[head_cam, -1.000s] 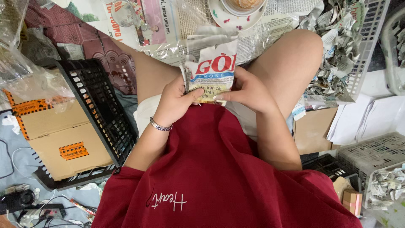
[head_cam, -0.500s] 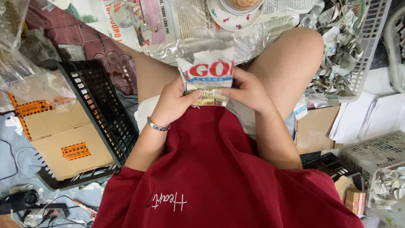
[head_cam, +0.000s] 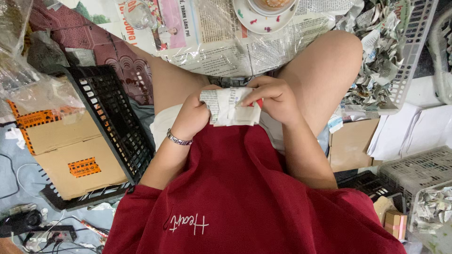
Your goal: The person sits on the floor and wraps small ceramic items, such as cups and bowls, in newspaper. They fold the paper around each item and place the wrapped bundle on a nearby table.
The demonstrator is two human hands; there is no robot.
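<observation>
I sit cross-legged in a dark red shirt. Both hands meet in my lap on a folded piece of printed newspaper point(head_cam: 230, 109). My left hand point(head_cam: 190, 117), with a metal bracelet at the wrist, grips the paper's left end. My right hand point(head_cam: 275, 96) pinches its top right edge, where a bit of red print shows under the fingers. The paper is bunched into a short, thick fold between the two hands.
A black plastic crate point(head_cam: 110, 120) holding a cardboard box point(head_cam: 61, 150) stands at my left. Spread newspaper point(head_cam: 212, 37), a glass point(head_cam: 139, 14) and a plate point(head_cam: 263, 16) lie ahead. White baskets point(head_cam: 405, 61) of folded paper pieces stand at the right, with cables at lower left.
The paper stood up flat with its large printed face showing; now it is folded down into a short bundle between my hands. My hands have closed in over it.
</observation>
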